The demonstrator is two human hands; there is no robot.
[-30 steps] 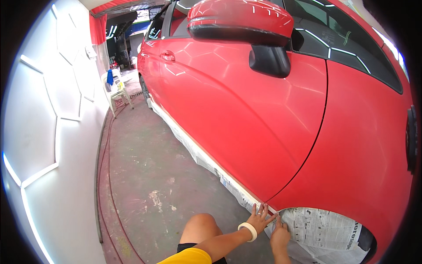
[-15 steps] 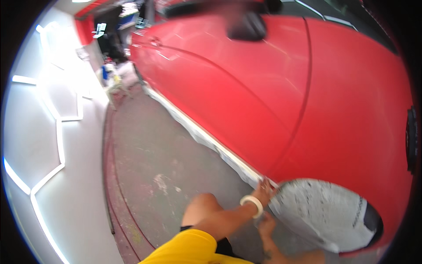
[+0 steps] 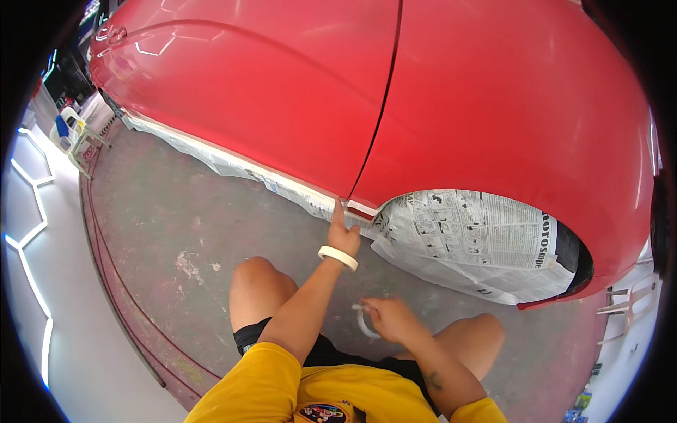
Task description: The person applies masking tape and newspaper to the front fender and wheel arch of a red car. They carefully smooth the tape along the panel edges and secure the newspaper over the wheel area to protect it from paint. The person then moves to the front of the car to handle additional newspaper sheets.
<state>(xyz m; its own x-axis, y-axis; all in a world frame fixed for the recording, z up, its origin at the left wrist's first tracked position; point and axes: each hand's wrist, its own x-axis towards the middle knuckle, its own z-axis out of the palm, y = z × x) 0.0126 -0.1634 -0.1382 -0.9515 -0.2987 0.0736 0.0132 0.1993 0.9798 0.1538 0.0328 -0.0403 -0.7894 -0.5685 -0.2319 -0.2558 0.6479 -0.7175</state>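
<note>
My left hand (image 3: 344, 233) reaches up to the lower edge of a red car (image 3: 458, 127). Its index finger is stretched out and touches the sill just below the door seam, at the end of a strip of pale masking tape (image 3: 247, 163). Around my left wrist hangs a cream roll of masking tape (image 3: 338, 258). Lower down, between my knees, my right hand (image 3: 393, 319) pinches a thin whitish roll of tape (image 3: 364, 323). Newspaper (image 3: 472, 229) covers the wheel opening beside my left hand, with dark tyre showing at its right edge.
More paper hangs along the sill toward the far left. A pale chair (image 3: 76, 137) with a blue cloth stands by the lit white wall (image 3: 32, 282). Another chair (image 3: 627, 307) stands at the right. The grey floor (image 3: 169, 211) has paint stains.
The head view has swung right and down, so the car and wheel opening sit further left and higher. My left hand stays by the sill; the tape in my right hand now shows clearly.
</note>
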